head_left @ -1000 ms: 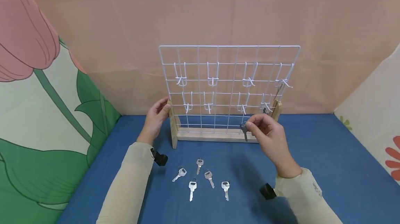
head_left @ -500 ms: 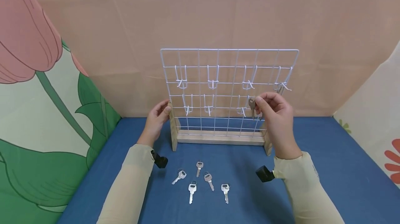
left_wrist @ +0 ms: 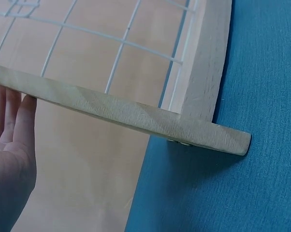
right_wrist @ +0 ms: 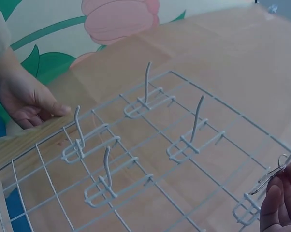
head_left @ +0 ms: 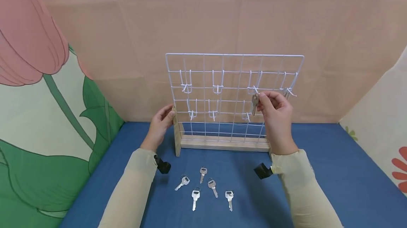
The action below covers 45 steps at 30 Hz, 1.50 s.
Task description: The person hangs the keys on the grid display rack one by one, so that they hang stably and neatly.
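A white wire grid rack with hooks stands on a wooden base [head_left: 222, 144]. My left hand [head_left: 160, 125] grips the rack's left wooden side piece [head_left: 177, 132]; in the left wrist view its fingers [left_wrist: 24, 118] reach behind that wood. My right hand [head_left: 277, 120] pinches a silver key [head_left: 254, 103] with a small ring [right_wrist: 283, 160], the blade pointing down. The key is right at the third hook [head_left: 254, 89] of the upper row. Another key [head_left: 287, 94] hangs at the upper right hook, partly hidden by my right hand, which also covers the lower right hook.
Several loose keys [head_left: 195, 194] with rings lie on the blue tablecloth [head_left: 241, 217] in front of the rack. A tan backdrop [head_left: 133, 44] rises behind it. Flower-patterned panels [head_left: 73, 104] flank the table.
My right hand has lifted the key from near the base, past the lower hooks, to the third upper hook. My left hand keeps its grip on the rack's side.
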Tool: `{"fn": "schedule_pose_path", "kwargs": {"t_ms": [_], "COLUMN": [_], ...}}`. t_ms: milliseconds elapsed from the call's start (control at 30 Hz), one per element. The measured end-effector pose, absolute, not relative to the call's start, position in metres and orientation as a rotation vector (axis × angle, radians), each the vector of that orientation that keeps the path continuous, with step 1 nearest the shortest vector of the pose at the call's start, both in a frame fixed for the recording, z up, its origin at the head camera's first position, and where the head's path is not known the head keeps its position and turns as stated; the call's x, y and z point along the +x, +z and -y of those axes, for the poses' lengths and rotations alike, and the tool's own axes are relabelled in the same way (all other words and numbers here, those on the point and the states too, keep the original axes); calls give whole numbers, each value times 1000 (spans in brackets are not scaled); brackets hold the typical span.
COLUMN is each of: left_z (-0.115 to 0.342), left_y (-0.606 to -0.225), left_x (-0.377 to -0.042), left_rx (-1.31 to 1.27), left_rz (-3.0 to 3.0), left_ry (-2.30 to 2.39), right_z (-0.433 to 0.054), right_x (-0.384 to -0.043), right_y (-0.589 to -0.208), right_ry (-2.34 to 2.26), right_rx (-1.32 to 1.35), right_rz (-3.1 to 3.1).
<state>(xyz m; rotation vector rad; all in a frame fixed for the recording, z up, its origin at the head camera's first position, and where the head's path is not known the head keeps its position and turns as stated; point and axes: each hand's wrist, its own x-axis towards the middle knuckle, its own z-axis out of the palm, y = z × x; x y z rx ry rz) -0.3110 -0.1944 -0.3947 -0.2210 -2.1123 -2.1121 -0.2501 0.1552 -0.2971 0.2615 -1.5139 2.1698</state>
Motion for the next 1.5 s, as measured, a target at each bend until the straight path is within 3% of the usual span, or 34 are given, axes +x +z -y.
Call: {"fn": "schedule_pose_path", "kwargs": {"t_ms": [433, 633, 833, 1000, 1200, 1500], "left_z": [189, 189, 188, 189, 195, 193], "left_y": [-403, -402, -397, -393, -394, -392], "left_x": [-307, -307, -310, -312, -309, -316], "left_rx": [-217, -208, -207, -225, -192, -226], "left_rz": [2116, 2113, 2097, 2076, 2071, 2064], "left_ry": [-2136, -2138, -2132, -2149, -2149, -2143], "right_z": [-158, -163, -180, -193, -182, -165], "right_x": [-263, -243, -214, -208, -209, -212], "right_y": [-302, -311, -344, -387, -428, -445], "right_ry": [2193, 2216, 2279, 2045, 1816, 1356], "right_rx": [96, 141, 395, 707, 946, 1212], "right_rz": [1578, 1636, 2065, 2642, 2904, 3023]}}
